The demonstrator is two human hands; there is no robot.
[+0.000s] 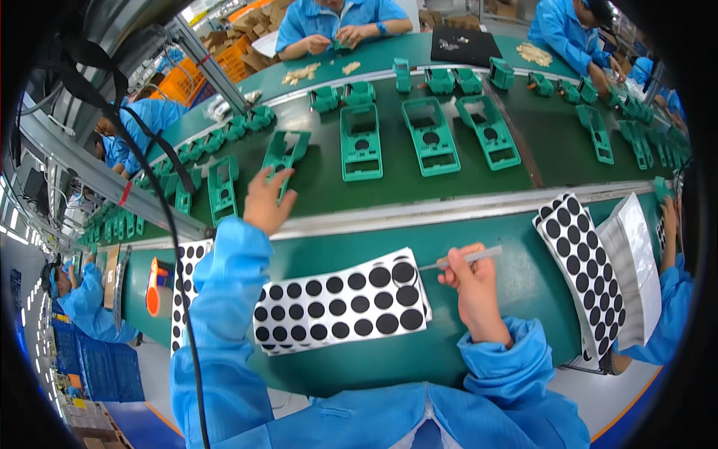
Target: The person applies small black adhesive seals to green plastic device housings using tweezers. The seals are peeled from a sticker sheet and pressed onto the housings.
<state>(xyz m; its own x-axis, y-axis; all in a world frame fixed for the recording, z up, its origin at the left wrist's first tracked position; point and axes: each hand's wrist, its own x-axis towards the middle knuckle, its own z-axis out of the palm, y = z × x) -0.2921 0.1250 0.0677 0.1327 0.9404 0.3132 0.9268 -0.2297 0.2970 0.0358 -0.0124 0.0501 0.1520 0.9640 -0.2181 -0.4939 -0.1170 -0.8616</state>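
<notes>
My left hand (268, 203) reaches over the near rail of the belt, fingers spread, at the lower end of a green plastic housing (286, 144). I cannot tell whether the fingertips touch it. My right hand (479, 295) is closed around a pair of thin metal tweezers (485, 254). Their tips point left, at the right edge of a stack of white sheets with round black stickers (340, 329). Beneath the tips, the top sheet's right end shows a curved dark outline around one dot. The stack lies on the green bench between my forearms.
More green housings (362, 142) stand along the dark green belt (314, 194). Other sticker sheets (580, 262) lie to the right, beside white paper (632, 262). An orange-handled tool (154, 288) sits at left. A black cable (179, 262) hangs near my left arm. Co-workers sit across.
</notes>
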